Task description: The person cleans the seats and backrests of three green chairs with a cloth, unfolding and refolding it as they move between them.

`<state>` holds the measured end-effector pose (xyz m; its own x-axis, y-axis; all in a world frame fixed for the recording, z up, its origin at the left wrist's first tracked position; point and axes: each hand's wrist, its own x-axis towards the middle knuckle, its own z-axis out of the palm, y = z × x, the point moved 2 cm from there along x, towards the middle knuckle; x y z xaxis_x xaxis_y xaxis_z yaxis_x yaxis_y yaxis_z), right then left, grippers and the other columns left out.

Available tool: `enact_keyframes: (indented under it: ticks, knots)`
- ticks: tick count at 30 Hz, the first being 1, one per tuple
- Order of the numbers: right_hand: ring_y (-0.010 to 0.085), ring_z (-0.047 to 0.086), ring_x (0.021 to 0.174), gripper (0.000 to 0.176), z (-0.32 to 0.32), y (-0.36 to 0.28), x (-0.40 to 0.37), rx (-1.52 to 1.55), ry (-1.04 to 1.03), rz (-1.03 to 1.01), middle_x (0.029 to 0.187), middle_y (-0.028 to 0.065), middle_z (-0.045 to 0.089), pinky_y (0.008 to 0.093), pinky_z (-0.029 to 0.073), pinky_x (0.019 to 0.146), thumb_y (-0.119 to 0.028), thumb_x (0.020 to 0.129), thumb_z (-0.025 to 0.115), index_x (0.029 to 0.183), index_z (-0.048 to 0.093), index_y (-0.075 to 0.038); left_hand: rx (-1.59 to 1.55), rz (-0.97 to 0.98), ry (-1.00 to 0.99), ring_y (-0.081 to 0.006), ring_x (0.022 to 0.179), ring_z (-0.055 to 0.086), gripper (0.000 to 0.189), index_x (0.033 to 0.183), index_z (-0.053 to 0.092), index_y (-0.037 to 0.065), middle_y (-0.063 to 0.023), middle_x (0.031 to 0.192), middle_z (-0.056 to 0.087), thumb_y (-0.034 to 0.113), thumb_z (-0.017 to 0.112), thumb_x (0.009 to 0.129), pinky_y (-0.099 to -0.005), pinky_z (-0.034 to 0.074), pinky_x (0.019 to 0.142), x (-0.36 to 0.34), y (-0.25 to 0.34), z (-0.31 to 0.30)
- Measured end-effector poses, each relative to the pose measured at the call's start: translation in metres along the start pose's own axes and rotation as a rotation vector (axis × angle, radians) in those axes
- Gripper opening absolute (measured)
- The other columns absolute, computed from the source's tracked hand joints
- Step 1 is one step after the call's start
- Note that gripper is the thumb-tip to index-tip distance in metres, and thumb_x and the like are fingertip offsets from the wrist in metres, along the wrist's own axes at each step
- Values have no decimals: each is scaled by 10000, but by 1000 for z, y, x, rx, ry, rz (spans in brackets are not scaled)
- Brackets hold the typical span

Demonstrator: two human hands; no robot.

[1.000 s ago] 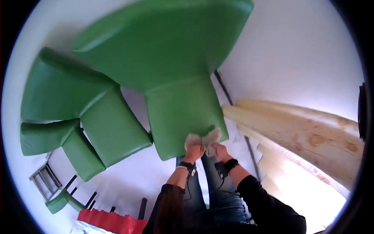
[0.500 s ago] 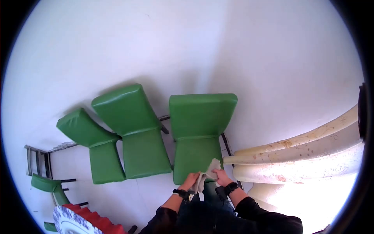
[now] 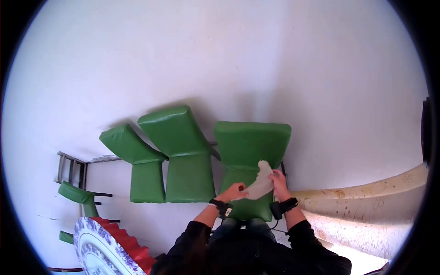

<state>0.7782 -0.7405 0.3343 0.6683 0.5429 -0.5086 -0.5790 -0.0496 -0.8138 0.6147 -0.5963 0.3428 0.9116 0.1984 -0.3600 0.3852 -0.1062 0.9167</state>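
Observation:
A pale beige cloth (image 3: 260,184) stretches between my two hands over the seat of the nearest green chair (image 3: 252,143). My left hand (image 3: 233,192) has its fingers closed on the cloth's lower left end. On the other side, my right hand (image 3: 278,181) grips the cloth's right edge, with the thumb and fingers pinched around it. The cloth's upper end sticks up past the right hand, near the chair's backrest. Dark bands with small devices sit on both wrists.
Two more green chairs (image 3: 190,176) stand to the left along the white wall (image 3: 183,55). A round table with a purple-patterned top (image 3: 87,233) and red skirt is at lower left. Patterned curtains (image 3: 357,195) hang at right. A wooden frame (image 3: 71,169) leans at far left.
Both hands have moved up over the chair seat, and the bunched cloth is now spread out between them. The view has shifted, so the chairs appear further right.

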Motion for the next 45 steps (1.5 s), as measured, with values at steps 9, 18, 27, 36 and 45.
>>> enact_keyframes:
  ticks: [9, 18, 27, 36, 45]
  knots:
    - [145, 493, 876, 328, 54, -68, 82, -278, 48, -581, 928, 42, 525, 255, 392, 771, 26, 695, 550, 1010, 475, -25, 451, 177, 426, -262, 719, 542, 186, 773, 554, 15, -124, 732, 568, 67, 593, 598, -346, 430, 645, 73, 37, -111]
    - [299, 503, 889, 322, 113, -116, 133, -662, 108, -951, 984, 146, 488, 335, 397, 788, -76, 732, 564, 1039, 476, -43, 877, 443, 735, -297, 918, 476, 308, 887, 535, 40, -112, 905, 534, 94, 595, 590, -393, 363, 766, 118, 77, -184]
    - [306, 407, 1013, 405, 97, -82, 156, -1370, 348, -900, 1055, 135, 443, 458, 293, 874, -95, 686, 581, 1066, 456, -32, 980, 197, 458, -346, 1243, 209, 650, 1245, 358, 76, -174, 1314, 283, 355, 588, 705, -589, 155, 947, 164, 2, -163]
    - [243, 485, 921, 340, 164, -42, 202, -1488, 23, -922, 902, 121, 547, 408, 298, 882, -300, 766, 500, 1011, 543, -68, 1095, 64, 475, -313, 1249, 212, 675, 1266, 291, 40, -131, 1298, 322, 414, 516, 751, -603, 114, 947, 181, 1, -164]
    - [229, 499, 750, 211, 106, -62, 210, -1378, 121, -838, 708, 81, 525, 367, 340, 735, -259, 748, 487, 716, 555, -62, 1162, 173, 465, -303, 1039, 411, 345, 1082, 437, 59, -106, 1058, 484, 290, 397, 829, -579, 201, 891, 230, 8, -126]
